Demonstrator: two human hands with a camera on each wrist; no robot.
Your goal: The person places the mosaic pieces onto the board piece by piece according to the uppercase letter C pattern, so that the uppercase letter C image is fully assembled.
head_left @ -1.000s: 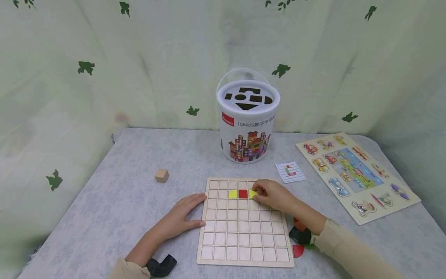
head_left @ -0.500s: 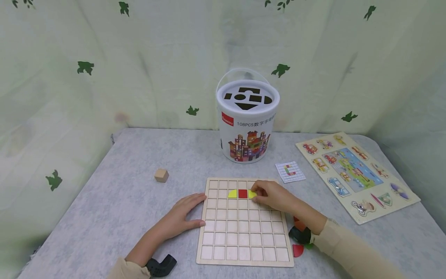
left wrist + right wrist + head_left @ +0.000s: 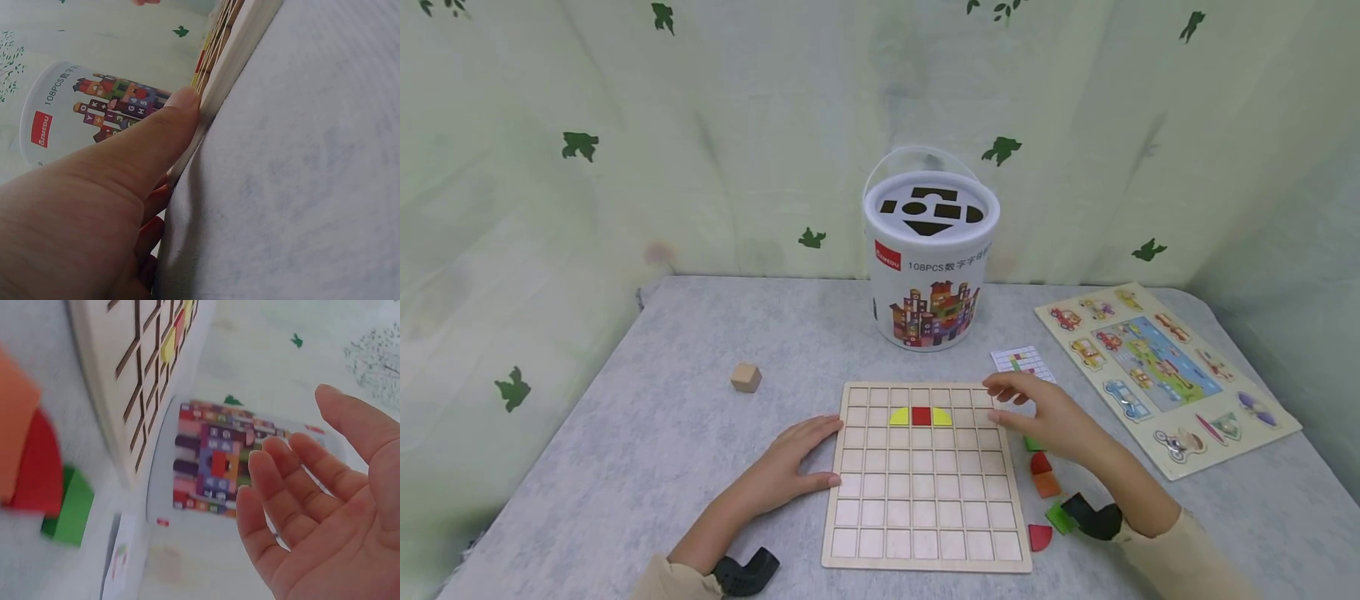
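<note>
A wooden grid board [image 3: 925, 483] lies on the table before me. In its second row from the back sit a yellow quarter-round piece [image 3: 899, 417], a red square [image 3: 921, 416] and another yellow quarter-round piece [image 3: 941, 417], side by side. My left hand [image 3: 786, 462] rests at the board's left edge, its thumb and fingertips touching the side. Over the board's back right corner is my right hand [image 3: 1048, 417], fingers loosely bent and apart, holding nothing; the right wrist view shows the palm [image 3: 325, 531] with nothing in it.
Right of the board lie loose pieces: a red quarter-round [image 3: 1040, 537], an orange square [image 3: 1046, 484] and a green piece [image 3: 1060, 517]. A pattern card [image 3: 1022, 360] is partly behind my right hand. A bucket [image 3: 928, 267], wooden cube [image 3: 746, 377] and vehicle puzzle [image 3: 1165, 375] stand or lie farther out.
My right hand has let go of the right yellow quarter-round piece and moved right, uncovering that piece in its cell and more loose pieces. The left hand has stayed put.
</note>
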